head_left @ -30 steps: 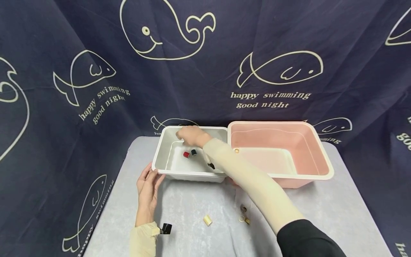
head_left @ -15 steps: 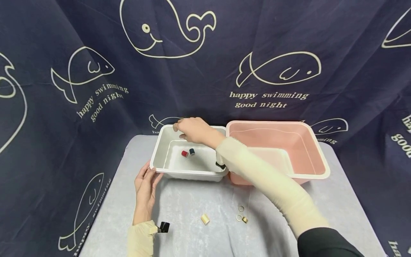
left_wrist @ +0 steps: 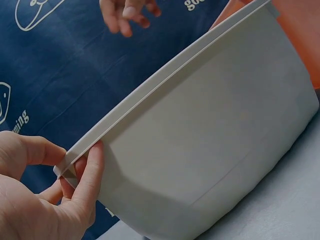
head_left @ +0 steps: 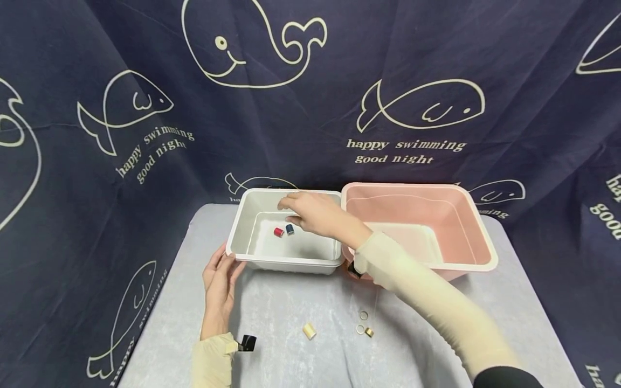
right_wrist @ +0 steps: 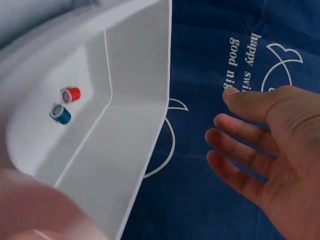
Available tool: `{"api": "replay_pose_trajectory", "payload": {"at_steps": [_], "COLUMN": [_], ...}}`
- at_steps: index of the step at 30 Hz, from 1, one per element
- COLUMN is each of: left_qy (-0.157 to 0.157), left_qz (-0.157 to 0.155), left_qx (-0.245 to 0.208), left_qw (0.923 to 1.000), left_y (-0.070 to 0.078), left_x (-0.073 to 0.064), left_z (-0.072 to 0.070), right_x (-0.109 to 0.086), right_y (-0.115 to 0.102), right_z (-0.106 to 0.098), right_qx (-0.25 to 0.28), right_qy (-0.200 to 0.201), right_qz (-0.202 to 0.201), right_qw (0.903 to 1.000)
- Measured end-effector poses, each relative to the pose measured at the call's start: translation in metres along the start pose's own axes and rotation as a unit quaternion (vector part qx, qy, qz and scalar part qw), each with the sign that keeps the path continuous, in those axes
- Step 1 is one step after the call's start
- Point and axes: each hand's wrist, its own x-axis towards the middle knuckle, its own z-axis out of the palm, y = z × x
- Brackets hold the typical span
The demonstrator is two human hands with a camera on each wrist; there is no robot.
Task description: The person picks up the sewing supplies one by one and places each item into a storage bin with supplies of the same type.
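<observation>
My left hand [head_left: 219, 288] grips the near-left corner of the white plastic bin [head_left: 286, 264]. In the left wrist view its thumb [left_wrist: 42, 150] lies on top of the rim and the fingers are underneath. Over the bin's right half is my right hand [head_left: 315, 213], fingers loosely bent and apart, with nothing between them, as the right wrist view shows. On the bin's floor lie a red thread spool [head_left: 278, 232] and a dark blue thread spool [head_left: 290, 229], side by side.
A pink bin [head_left: 456, 226] stands against the white bin's right side, partly behind my right sleeve [head_left: 427, 296]. On the table in front lie a cream spool [head_left: 309, 331], two thin rings [head_left: 364, 315] and a small gold piece [head_left: 369, 332]. A dark blue printed cloth [head_left: 271, 134] hangs behind.
My right hand has risen from the far-left inside of the white bin and drawn back to the right, its fingers loosening. The left hand keeps its grip on the corner.
</observation>
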Motion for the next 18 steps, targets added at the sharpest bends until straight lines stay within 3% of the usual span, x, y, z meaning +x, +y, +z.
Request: {"api": "replay_pose_trajectory", "payload": {"at_steps": [11,18], "left_qy": [0.000,0.005], "left_qz": [-0.001,-0.001], "left_qx": [0.001,0.004], "left_qw": [1.0000,1.0000], "left_y": [0.001,0.000], "left_x": [0.001,0.000], "left_z": [0.001,0.000], "right_x": [-0.043,-0.068], "right_y": [-0.014,-0.022], "right_z": [0.020,0.038], "right_qx": [0.033,0.097], "right_qy": [0.082,0.089], "right_qz": [-0.039,-0.063], "right_qw": [0.9953,0.9892]}}
